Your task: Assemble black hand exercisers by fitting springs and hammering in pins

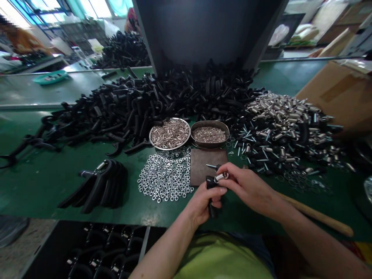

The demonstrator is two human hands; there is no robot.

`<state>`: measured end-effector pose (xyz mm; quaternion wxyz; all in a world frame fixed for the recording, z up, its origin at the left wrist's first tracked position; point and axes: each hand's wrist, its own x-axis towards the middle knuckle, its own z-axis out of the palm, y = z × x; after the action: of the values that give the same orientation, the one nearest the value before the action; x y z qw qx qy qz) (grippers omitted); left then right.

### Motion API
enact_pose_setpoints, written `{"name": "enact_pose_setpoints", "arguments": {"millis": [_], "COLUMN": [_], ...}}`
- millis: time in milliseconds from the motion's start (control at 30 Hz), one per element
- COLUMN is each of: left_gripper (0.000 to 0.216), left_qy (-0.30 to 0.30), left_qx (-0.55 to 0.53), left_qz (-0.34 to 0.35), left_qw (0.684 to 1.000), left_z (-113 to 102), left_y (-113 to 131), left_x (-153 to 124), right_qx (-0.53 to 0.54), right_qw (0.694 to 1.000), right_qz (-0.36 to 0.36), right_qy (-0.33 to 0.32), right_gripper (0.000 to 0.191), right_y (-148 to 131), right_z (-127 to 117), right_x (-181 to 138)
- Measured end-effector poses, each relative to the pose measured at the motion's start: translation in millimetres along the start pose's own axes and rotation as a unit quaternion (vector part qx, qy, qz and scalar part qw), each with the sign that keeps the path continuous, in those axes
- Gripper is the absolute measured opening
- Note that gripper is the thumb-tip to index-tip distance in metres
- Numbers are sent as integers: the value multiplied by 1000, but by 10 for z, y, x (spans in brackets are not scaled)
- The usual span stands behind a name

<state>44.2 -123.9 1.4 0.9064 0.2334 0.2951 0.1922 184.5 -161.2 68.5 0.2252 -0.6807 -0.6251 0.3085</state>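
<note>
My left hand (205, 201) is closed around a black plastic handle piece (211, 185), held upright just above the green table's near edge. My right hand (247, 186) pinches a small silver spring (221, 177) against the top of that black piece. A short metal pin (211, 166) pokes out just beyond the fingers, over a brown square pad (203, 161).
A heap of loose washers (165, 176) lies left of the pad. Two metal dishes hold pins (169, 133) and small bits (209, 134). Behind them are a big pile of black handles (139, 104) and a mound of springs (285, 120). Finished handles (101, 186) lie stacked at left; a wooden stick (316, 215) lies at right.
</note>
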Motion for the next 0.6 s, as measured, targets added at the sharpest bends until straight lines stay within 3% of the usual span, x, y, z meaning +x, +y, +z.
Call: {"name": "enact_pose_setpoints", "arguments": {"millis": [167, 267, 467, 600], "left_gripper": [34, 33, 33, 32], "left_qy": [35, 30, -38, -42], "left_qx": [133, 180, 29, -29], "left_qz": [24, -1, -30, -11], "left_qw": [990, 983, 998, 999], "left_z": [0, 3, -88, -177], "left_y": [-20, -17, -1, 0], "left_x": [-33, -63, -110, -133], "right_qx": [-29, -19, 76, 10], "right_qw": [999, 999, 995, 999], "right_qz": [-8, 4, 50, 0], "right_qy": [-25, -32, -27, -44], "right_gripper": [14, 13, 22, 11], "right_y": [27, 30, 235, 447], "right_z": [9, 24, 40, -22], "right_x": [56, 120, 189, 116]}}
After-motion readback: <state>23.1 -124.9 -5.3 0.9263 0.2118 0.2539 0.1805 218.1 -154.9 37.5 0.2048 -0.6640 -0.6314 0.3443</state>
